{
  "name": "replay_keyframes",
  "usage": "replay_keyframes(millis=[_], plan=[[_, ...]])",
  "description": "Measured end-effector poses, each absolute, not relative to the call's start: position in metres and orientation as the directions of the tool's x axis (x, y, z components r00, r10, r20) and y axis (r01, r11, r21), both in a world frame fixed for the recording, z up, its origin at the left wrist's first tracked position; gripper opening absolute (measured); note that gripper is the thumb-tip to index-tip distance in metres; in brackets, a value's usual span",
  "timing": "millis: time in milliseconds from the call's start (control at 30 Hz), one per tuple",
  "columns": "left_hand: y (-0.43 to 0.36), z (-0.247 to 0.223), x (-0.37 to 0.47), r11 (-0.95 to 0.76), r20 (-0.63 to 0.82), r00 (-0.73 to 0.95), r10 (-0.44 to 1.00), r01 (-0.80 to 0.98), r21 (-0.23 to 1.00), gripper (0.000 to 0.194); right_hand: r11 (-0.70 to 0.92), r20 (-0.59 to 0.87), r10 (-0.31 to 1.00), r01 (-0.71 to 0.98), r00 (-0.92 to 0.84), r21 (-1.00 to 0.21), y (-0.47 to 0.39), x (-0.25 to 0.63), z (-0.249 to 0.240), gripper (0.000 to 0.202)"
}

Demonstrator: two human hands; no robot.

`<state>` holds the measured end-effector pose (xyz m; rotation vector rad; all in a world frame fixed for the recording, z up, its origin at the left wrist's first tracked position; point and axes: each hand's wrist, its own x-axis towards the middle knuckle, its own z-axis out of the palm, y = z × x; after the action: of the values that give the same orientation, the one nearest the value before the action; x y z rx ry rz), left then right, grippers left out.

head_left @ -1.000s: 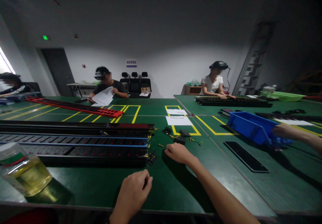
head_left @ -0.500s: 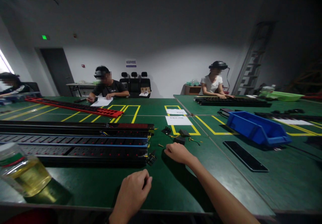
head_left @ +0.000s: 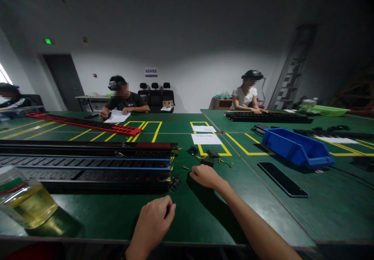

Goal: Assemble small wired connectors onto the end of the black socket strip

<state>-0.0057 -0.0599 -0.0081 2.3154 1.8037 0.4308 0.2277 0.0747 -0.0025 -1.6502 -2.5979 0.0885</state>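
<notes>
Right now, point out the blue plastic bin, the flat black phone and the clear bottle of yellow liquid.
Blue plastic bin (head_left: pixel 295 148), head view, near side wall.
Flat black phone (head_left: pixel 283 179), head view, mid screen.
Clear bottle of yellow liquid (head_left: pixel 25 203), head view, liquid-filled body.

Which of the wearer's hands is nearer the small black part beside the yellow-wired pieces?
Right. The right hand lies just below the small black part; the left hand sits well back near the table edge.

Green surface (head_left: pixel 204 221) with yellow lines, bearing long black power strips (head_left: pixel 87 166), a blue bin (head_left: pixel 295 149), a phone (head_left: pixel 282 179), papers (head_left: pixel 206 138) and a jar (head_left: pixel 25 201).
</notes>
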Motion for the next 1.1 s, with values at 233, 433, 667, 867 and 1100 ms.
replay_keyframes(millis=[233,433,667,867,1100], plan=[[-0.06,-0.009,-0.007,-0.272,0.13,0.242,0.962,0.906,0.325,0.027,0.142,0.225,0.971,0.957,-0.085,-0.253,0.089,0.248,0.012,0.031],[-0.06,-0.008,-0.008,-0.275,0.124,0.247,0.961,0.9,0.338,0.027,-0.229,0.26,0.902,0.892,0.345,-0.389,0.105,0.292,0.02,0.042],[-0.058,-0.007,-0.006,-0.257,0.105,0.235,0.966,0.911,0.323,0.027,-0.224,0.095,0.959,0.922,0.266,-0.315,0.112,0.295,0.001,0.038],[-0.06,-0.007,-0.006,-0.258,0.104,0.237,0.966,0.911,0.322,0.027,-0.228,0.058,0.963,0.91,0.264,-0.346,0.113,0.291,-0.004,0.039],[-0.059,-0.008,-0.006,-0.252,0.114,0.227,0.967,0.915,0.315,0.026,-0.136,0.188,0.95,0.876,0.247,-0.462,0.126,0.3,-0.018,0.033]])
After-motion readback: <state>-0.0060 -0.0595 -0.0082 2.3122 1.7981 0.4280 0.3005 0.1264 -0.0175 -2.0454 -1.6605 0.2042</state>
